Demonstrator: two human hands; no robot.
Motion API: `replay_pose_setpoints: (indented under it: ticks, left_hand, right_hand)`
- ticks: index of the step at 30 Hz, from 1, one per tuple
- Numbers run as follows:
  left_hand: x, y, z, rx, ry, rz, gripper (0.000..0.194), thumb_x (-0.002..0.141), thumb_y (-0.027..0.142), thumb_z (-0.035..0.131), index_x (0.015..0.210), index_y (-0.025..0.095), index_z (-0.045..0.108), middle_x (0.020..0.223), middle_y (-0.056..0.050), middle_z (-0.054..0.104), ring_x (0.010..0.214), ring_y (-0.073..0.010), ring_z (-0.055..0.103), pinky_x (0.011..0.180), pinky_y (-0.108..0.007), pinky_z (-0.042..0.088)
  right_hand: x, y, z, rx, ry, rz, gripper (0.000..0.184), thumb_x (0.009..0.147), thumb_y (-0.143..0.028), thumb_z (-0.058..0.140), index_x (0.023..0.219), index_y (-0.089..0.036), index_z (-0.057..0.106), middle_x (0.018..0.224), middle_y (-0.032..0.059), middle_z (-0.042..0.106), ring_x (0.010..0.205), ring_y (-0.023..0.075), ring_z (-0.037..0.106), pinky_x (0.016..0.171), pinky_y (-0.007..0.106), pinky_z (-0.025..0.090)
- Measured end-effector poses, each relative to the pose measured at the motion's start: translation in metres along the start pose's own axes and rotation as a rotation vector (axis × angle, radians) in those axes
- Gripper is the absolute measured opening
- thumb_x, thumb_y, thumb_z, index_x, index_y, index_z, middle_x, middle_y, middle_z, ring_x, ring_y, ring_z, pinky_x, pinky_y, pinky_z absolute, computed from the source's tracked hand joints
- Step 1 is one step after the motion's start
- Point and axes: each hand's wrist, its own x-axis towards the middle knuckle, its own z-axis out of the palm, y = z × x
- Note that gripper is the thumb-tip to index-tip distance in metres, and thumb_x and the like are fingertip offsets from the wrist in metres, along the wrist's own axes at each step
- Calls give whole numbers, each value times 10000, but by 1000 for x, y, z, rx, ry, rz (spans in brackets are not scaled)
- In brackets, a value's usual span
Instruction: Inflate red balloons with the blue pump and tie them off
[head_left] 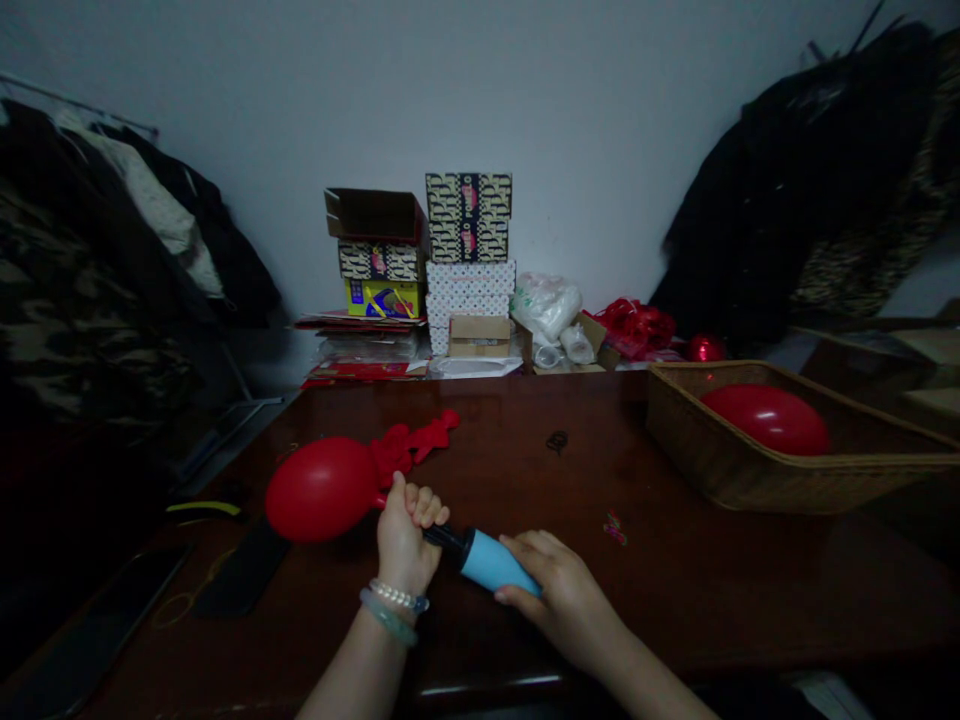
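Observation:
A partly filled red balloon [322,490] points left, its neck gripped in my left hand [409,525] together with the black nozzle end of a hand balloon pump [499,562]. The join between neck and nozzle is hidden in the fist. My right hand [559,590] is wrapped round the pump's light blue barrel. Behind the balloon lies a pile of flat red balloons [412,445], stretching toward the table's middle. To the right, another inflated red balloon [769,418] rests in a wicker basket [720,478].
On the brown table [510,440] are a dark coiled band [556,441] and small colourful bits [615,528]. A phone-like dark slab [105,630] lies at the left. Stacked boxes [470,290] and plastic bags [547,305] line the wall. Clothes hang on both sides.

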Motion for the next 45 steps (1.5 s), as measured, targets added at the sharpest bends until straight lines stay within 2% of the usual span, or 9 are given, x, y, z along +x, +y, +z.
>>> replay_pose_setpoints:
  ticks: [5,12,21,24,30,35,40,45]
  left_hand:
    - [1,4,1,12,9,14,498,903,391,555,534,186,290,421,78,250,347,-48,246,395,-202,248]
    - [3,15,1,-6,33,0,470,920,330,527,540,189,289,421,82,241,338,-47,255,397,-199,243]
    - [17,44,-9,-58,95,56,446,968,228,400,536,186,293,398,71,275,317,-51,286,389,-203,256]
    - [21,50,-12,-50,125,78,445,976,227,376,540,188,294,394,70,281,311,-55,295,392,-210,273]
    - [21,48,-16,-41,139,62,440,971,224,389,544,189,287,395,74,273,307,-55,285,386,-209,273]
    - [19,44,-16,-44,138,68,441,969,233,395,543,190,290,399,72,273,314,-57,285,387,-210,273]
    - [19,32,-14,-71,131,60,437,961,233,417,545,187,293,406,72,273,325,-56,281,394,-206,269]
    - [13,19,-10,-65,94,3,434,947,228,444,543,187,293,417,71,269,334,-53,271,393,-201,253]
  right_hand:
    - [1,-1,1,3,5,-18,501,826,-409,696,1264,-189,594,1081,107,670,971,254,605,879,381,489]
    - [2,-6,-2,1,-2,-43,526,828,-469,675,1268,-193,590,1079,109,661,964,253,604,871,377,493]
    - [0,1,-31,16,-113,5,509,826,-481,673,1262,-228,603,1087,85,660,1002,247,593,904,344,462]
    - [0,4,-35,7,-127,11,488,827,-451,683,1257,-234,607,1095,79,659,1005,244,592,915,343,457]
    - [-2,9,-26,-53,-131,-9,514,854,-440,651,1300,-197,571,1113,110,653,1009,264,587,916,381,466]
    - [-3,12,-26,-87,-126,-40,519,865,-446,633,1303,-179,562,1120,119,644,1009,264,581,922,387,469]
    - [-3,16,-27,-127,-129,-24,507,863,-403,647,1307,-174,562,1112,122,644,1013,270,578,926,400,471]
    - [-2,9,-19,-108,-112,-38,522,853,-408,659,1300,-155,566,1121,126,645,1005,270,585,916,405,481]
